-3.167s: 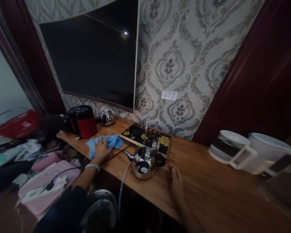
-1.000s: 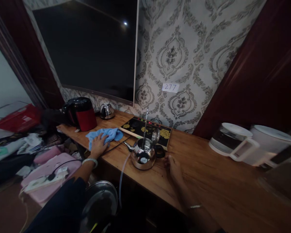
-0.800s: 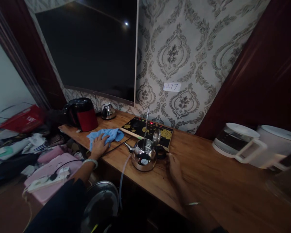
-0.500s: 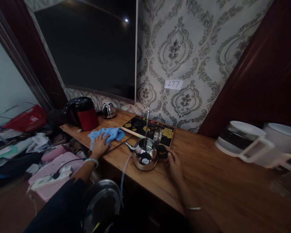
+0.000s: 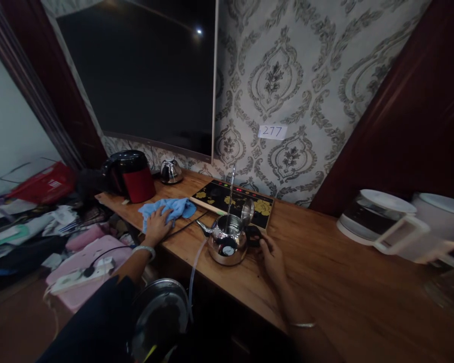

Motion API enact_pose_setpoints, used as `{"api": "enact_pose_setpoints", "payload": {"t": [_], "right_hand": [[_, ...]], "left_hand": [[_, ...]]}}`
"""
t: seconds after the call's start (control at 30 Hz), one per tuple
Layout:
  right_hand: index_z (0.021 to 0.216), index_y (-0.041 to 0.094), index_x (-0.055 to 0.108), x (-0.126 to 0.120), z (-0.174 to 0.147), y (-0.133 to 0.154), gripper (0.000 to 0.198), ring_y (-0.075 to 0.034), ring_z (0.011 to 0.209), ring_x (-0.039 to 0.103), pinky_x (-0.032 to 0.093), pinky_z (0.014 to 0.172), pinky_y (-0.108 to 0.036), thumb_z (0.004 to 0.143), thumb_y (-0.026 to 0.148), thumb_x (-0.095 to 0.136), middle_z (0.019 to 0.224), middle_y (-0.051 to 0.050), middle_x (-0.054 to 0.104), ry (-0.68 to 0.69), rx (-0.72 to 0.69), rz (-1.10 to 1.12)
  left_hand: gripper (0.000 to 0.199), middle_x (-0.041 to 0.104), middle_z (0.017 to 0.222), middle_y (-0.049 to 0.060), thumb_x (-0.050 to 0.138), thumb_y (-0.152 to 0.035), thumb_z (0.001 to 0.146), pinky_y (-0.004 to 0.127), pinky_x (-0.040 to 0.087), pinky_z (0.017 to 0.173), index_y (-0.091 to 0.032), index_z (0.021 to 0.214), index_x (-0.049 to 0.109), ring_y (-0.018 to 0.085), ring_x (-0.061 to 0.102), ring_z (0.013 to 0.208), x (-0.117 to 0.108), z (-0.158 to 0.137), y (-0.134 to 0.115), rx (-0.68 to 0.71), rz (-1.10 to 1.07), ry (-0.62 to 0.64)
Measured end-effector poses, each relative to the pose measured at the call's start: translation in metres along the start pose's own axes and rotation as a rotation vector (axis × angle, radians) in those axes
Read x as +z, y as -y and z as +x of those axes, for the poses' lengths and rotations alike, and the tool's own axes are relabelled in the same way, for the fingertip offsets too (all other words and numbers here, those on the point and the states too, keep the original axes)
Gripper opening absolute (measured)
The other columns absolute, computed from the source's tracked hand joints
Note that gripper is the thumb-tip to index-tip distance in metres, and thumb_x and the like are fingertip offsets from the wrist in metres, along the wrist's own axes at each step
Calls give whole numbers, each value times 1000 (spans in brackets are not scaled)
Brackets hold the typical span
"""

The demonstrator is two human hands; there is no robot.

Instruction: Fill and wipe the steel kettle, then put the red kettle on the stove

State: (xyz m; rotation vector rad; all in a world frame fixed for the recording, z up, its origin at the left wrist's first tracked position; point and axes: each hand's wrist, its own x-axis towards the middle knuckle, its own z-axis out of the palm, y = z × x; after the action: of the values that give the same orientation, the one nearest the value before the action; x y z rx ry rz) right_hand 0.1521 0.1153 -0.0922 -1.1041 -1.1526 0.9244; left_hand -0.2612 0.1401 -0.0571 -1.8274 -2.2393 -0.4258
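A shiny steel kettle (image 5: 227,250) stands on the wooden counter, its hinged lid (image 5: 247,212) tipped up and its spout pointing left. My right hand (image 5: 271,253) is closed at the end of its black handle (image 5: 253,235). Above the kettle's mouth, a thin shiny tap (image 5: 232,185) rises from the black hot plate with gold flowers (image 5: 263,207); whether water runs from it is hard to see. Over on the left, my left hand (image 5: 158,227) lies on a crumpled blue cloth (image 5: 181,207), its fingers spread across the fabric.
A black-and-red pot (image 5: 138,182) and a small steel pot (image 5: 171,172) stand at the back left. White-handled jugs (image 5: 378,222) are at the right. Below the counter's front edge are a round metal lid (image 5: 161,312), a clear hose (image 5: 191,277) and a power strip (image 5: 81,279).
The view has shifted very slightly. Both hands keep their places, one on the cloth and one at the kettle handle; the kettle has not visibly moved.
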Motion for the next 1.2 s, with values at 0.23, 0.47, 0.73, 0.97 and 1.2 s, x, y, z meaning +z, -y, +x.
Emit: {"api": "enact_pose_setpoints", "payload": {"t": [0.23,0.47,0.73,0.97,1.2], "right_hand": [[109,17,70,2,2,1,55,-17,56,58,46,51,-29,72,58,69,78,-6,72,15,17,27],[103,17,71,2,2,3,55,-16,54,55,44,51,-29,71,62,67,73,-4,70,15,16,22],[99,19,71,3,2,6,54,-17,51,54,42,48,-29,69,63,67,64,-2,65,18,20,4],[99,18,69,3,1,6,51,-16,49,53,42,47,-28,71,61,68,57,1,62,21,16,36],[99,17,70,3,2,7,56,-17,48,55,42,45,-28,69,64,68,57,0,63,18,28,26]], "left_hand": [[49,42,151,11,47,-36,90,52,37,105,-27,137,54,35,46,129,-2,0,1,-2,-1,-1],[49,43,150,13,47,-35,90,50,38,105,-26,137,55,35,47,128,-5,-1,-2,1,-4,-6],[49,43,151,12,46,-35,90,53,38,104,-26,138,54,36,47,128,-6,1,-2,-10,-18,5],[49,41,152,13,47,-34,89,55,35,107,-25,137,55,37,45,130,-9,1,-3,-39,-34,23],[49,42,152,12,47,-34,90,52,38,106,-25,138,54,36,46,130,-10,1,-3,-26,-31,14]]}}
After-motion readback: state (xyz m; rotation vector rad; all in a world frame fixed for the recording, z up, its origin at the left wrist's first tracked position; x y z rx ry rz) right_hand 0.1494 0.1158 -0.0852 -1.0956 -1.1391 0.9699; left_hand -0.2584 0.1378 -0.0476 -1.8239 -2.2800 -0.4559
